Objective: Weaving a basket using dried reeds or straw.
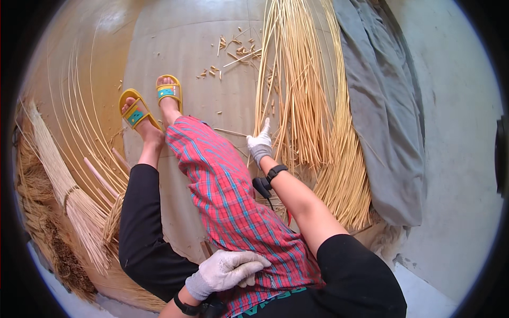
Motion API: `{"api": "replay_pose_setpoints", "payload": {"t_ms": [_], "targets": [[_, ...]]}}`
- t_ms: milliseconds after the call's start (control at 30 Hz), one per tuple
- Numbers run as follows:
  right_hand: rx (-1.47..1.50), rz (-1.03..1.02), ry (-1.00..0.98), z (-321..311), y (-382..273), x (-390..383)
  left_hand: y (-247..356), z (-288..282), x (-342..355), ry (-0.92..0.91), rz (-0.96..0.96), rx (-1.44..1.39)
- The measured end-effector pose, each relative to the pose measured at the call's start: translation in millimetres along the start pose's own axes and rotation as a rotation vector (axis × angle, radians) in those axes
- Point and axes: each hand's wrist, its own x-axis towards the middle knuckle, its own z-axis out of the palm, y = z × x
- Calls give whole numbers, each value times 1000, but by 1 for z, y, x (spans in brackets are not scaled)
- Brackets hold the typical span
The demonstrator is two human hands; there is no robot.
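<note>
My right hand [260, 144], in a white glove, is at the left edge of a long bundle of tan rattan strands [305, 106]. One finger points up along the strands, and the others close around the outermost ones; the palm side is hidden. My left hand [228, 271], also gloved, rests on the red plaid cloth [217, 185] over my lap. Its fingers are loosely bent, slightly apart, with nothing visible in them. The plaid cloth covers my right leg.
Another rattan bundle [347, 185] lies to the right, beside a grey cloth [379, 106] along the wall. Short cut pieces [241, 51] are scattered on the floor ahead. At left lie a tied pale bundle [69, 193] and loose curved strands [87, 127]. My feet wear yellow sandals [170, 91].
</note>
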Motion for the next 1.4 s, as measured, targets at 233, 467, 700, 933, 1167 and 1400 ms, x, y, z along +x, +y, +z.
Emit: {"api": "replay_pose_setpoints", "payload": {"t_ms": [233, 467, 700, 933, 1167, 1400], "targets": [[-147, 62, 134, -38, -17, 68, 1, 0, 2, -2, 8, -2], [-379, 145, 54, -63, 4, 92, 1, -2, 2, -5, -16, 25], [-760, -50, 60, -47, 13, 42, 0, 0, 1, 12, -2, -8], [-671, -62, 11, -64, 34, 51, 4, 0, 4, -27, -25, 17], [-633, -21, 107, -56, 35, 36, 3, 0, 0, -13, 2, 52], [-545, 175, 106, -57, 21, 44, -1, 6, -1, 28, -8, 39]]}}
